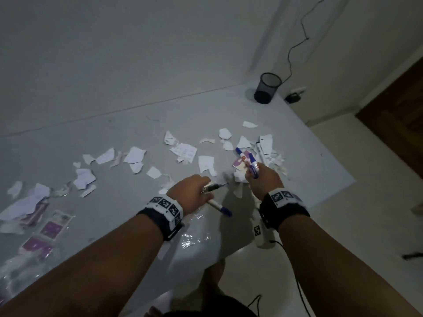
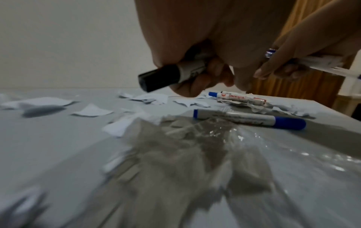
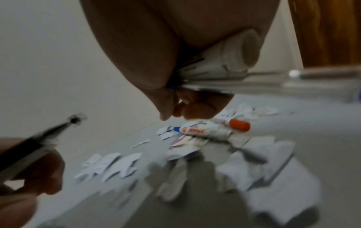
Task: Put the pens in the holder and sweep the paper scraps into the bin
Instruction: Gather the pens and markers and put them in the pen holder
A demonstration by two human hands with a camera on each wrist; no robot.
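Note:
Torn white paper scraps lie all over the grey table. My left hand grips a black pen and a black-capped marker just above the table. A blue-capped marker lies right beside it. My right hand holds a white and blue marker together with a clear-barrelled pen. Beyond it, a blue-ended marker and an orange-capped marker lie on scraps. The black mesh holder stands at the far right corner.
Clear plastic wrap and purple packaging lie near the table's front edge. The table ends close on my right, with pale floor below. A black cable runs down the wall behind the holder. No bin is in view.

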